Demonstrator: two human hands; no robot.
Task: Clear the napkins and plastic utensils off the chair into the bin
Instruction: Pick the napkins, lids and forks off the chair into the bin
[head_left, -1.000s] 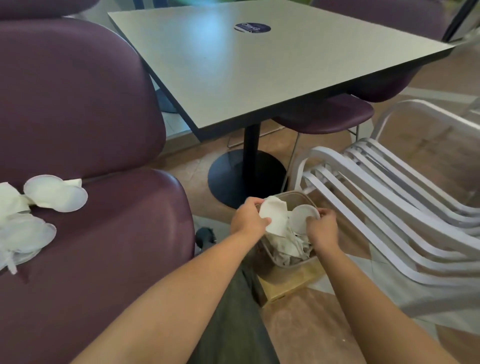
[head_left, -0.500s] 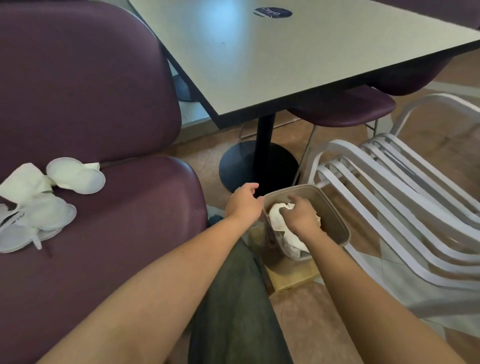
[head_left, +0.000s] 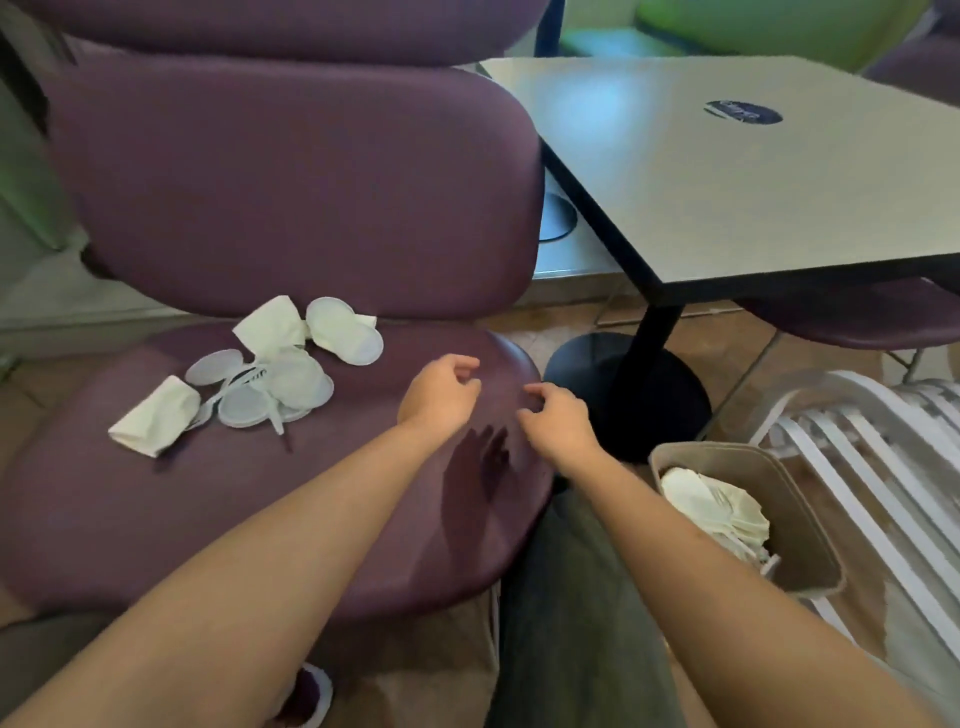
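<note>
Napkins on chair: a folded white napkin (head_left: 155, 417) lies at the left end of the pile on the seat; a second folded napkin (head_left: 270, 327) lies further back, close to the backrest.
Lids: several round translucent plastic lids (head_left: 291, 379) overlap between the two napkins; a pair of white lids (head_left: 343, 338) sits just right of the rear napkin.
Utensils: a thin plastic utensil handle (head_left: 275, 418) pokes out from under the lids toward the front; what looks like a fork (head_left: 244, 375) lies among them, but blur makes it hard to be sure.
Chair: a purple padded chair (head_left: 156, 519) carries the whole pile on the left half of its seat.
Left hand: the left hand (head_left: 441, 389) hovers above the right part of the seat, fingers loosely curled, holding nothing; the pile lies well to its left, not touched.
Right hand: the right hand (head_left: 556, 415) hovers just beside the left one near the seat's right edge, fingers loosely bent, holding nothing, further from the pile.
Bin: a tan bin (head_left: 800, 525) stands on the floor to the right of the chair, beside the right forearm, with white napkins and lids (head_left: 717, 509) inside it.
Surroundings: a grey table (head_left: 753, 171) on a black pedestal stands behind the bin; white slatted chairs (head_left: 883, 467) are at far right.
</note>
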